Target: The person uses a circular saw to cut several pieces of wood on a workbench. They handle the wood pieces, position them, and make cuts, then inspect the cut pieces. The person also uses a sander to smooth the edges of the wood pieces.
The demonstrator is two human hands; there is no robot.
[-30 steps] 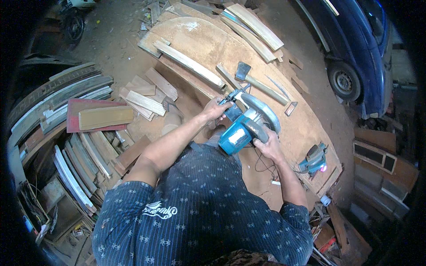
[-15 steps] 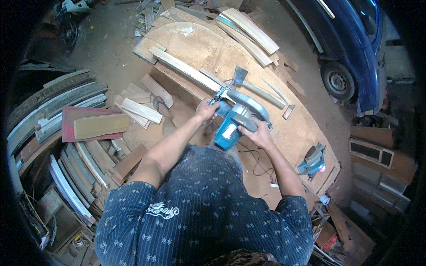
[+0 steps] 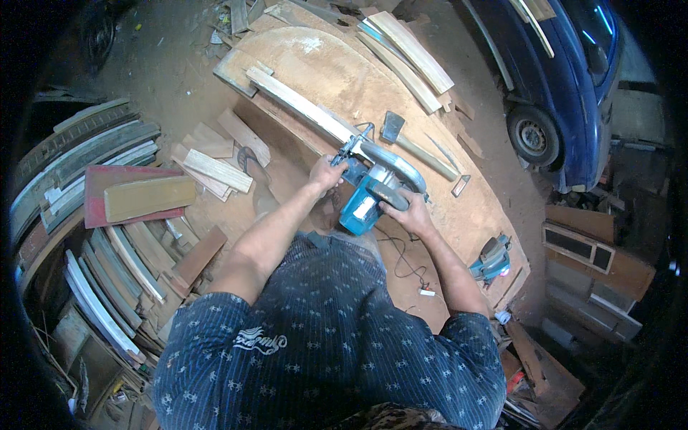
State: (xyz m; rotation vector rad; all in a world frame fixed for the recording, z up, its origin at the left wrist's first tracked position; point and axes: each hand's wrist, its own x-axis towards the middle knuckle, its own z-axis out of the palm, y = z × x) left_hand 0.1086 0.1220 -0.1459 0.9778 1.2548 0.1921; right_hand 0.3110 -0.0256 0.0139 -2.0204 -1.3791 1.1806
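A teal circular saw (image 3: 363,208) with a grey blade guard rests at the near end of a long pale wooden plank (image 3: 297,102) on the work table (image 3: 326,68). My right hand (image 3: 408,213) is wrapped round the saw's dark rear handle. At the front of the saw, my left hand (image 3: 328,174) is closed on the edge of its base; the fingertips are partly hidden. A hatchet-like tool (image 3: 424,155) with a dark head and wooden handle lies just beyond the saw. The blade and its contact with the plank are hidden.
A second teal power tool (image 3: 493,259) sits at the table's near right end. Several curved boards (image 3: 410,54) lie on its far edge. Stacked lumber (image 3: 118,269) stands at left, and a blue vehicle (image 3: 566,93) at right. A black cord (image 3: 410,265) hangs near my right forearm.
The saw, with both hands on it, has shifted slightly away from me along the plank. The whole view has turned a little.
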